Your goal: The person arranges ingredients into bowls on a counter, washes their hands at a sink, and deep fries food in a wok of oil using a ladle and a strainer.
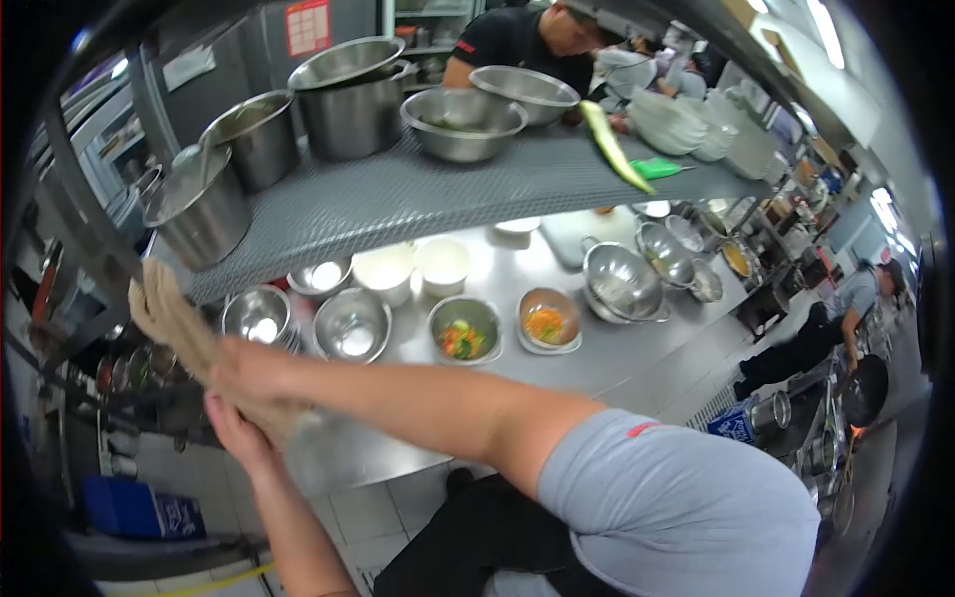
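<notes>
A beige cloth [171, 316] hangs between my two hands at the left, its upper end folded near the shelf's left post. My right hand [251, 370] is closed on the cloth, its fingers blurred. Just below, my left hand [237, 430] grips the lower part of the same cloth, which partly covers its fingers. Beside them on the steel counter [388, 438] stand empty metal bowls [353, 326]. Farther right are a bowl of chopped vegetables [465, 331] and a bowl with shredded orange food [548, 320].
Above the counter, a perforated shelf [348, 204] holds steel pots [353, 109], bowls [464, 124], a green-handled tool [657, 169] and stacked dishes [671, 121]. A person [517, 45] stands behind it. Another person [856, 298] handles a wok [863, 390] at right. A blue box [124, 505] sits lower left.
</notes>
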Demonstrator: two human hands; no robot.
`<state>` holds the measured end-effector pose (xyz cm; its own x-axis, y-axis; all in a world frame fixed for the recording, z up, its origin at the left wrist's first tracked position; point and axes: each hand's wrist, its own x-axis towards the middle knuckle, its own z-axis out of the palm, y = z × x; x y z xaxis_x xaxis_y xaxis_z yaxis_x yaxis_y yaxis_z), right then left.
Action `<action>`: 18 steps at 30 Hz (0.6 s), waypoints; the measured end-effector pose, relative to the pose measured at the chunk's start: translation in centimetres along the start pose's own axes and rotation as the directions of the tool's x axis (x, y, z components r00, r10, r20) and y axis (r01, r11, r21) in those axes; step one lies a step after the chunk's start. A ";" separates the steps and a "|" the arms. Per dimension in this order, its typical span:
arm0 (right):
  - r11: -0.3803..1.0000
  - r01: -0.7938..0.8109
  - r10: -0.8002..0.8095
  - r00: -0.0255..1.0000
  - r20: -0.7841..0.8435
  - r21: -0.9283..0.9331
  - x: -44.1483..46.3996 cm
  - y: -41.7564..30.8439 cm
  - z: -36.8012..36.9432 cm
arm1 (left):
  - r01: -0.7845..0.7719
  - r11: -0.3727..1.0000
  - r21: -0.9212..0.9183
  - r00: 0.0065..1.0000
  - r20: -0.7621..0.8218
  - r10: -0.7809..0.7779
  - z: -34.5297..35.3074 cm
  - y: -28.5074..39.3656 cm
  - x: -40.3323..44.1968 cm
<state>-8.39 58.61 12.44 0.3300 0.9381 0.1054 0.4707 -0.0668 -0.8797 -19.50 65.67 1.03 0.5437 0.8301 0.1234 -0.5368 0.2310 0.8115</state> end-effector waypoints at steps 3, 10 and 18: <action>0.995 -0.084 0.079 0.992 -0.097 -0.054 -3.4 -0.8 2.7 | -0.147 0.979 0.141 0.981 0.148 0.126 -3.9 -5.4 3.8; 0.996 0.083 -0.087 0.990 -0.113 -0.043 -3.4 2.5 -3.1 | -0.680 0.320 0.660 0.733 0.616 0.287 6.0 -0.4 -4.2; 0.970 0.151 -0.198 0.944 -0.265 -0.189 -6.8 4.3 2.7 | 0.019 0.985 -0.173 0.995 0.097 -0.002 3.8 -0.6 0.2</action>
<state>-10.85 52.90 6.70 0.4345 0.8086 0.3966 0.6610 0.0128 -0.7503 -16.60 63.77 2.77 0.6049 0.7766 0.1763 -0.6298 0.3311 0.7026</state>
